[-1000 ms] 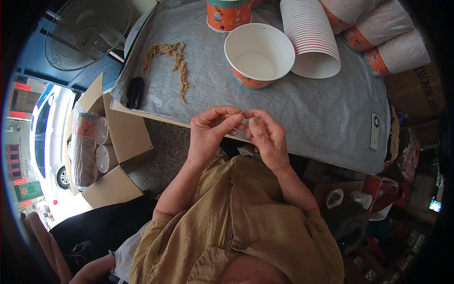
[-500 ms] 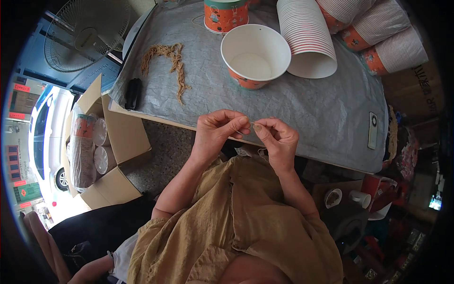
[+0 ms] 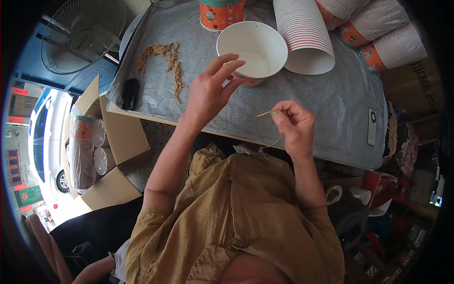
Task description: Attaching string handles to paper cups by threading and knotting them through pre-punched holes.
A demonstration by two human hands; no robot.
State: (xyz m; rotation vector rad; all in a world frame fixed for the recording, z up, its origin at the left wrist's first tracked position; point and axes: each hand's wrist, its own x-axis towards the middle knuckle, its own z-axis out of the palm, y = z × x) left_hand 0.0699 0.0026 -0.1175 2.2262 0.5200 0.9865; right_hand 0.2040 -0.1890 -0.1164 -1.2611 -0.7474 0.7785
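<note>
I count one cord (image 3: 264,114) in my right hand (image 3: 294,125); beyond my left hand (image 3: 210,90), one white-lined tub (image 3: 271,43) and one orange tub (image 3: 221,16); left of that hand, one string bundle (image 3: 163,49); beyond my right hand, one bare cup stack (image 3: 301,29) and three wrapped stacks (image 3: 378,23).

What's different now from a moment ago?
The left hand has let go of the string and moved forward, open, to the near rim of the open cup. The right hand has drawn off to the right, pinching the string. The cup, the stacked cups and the string bundle stayed put.
</note>
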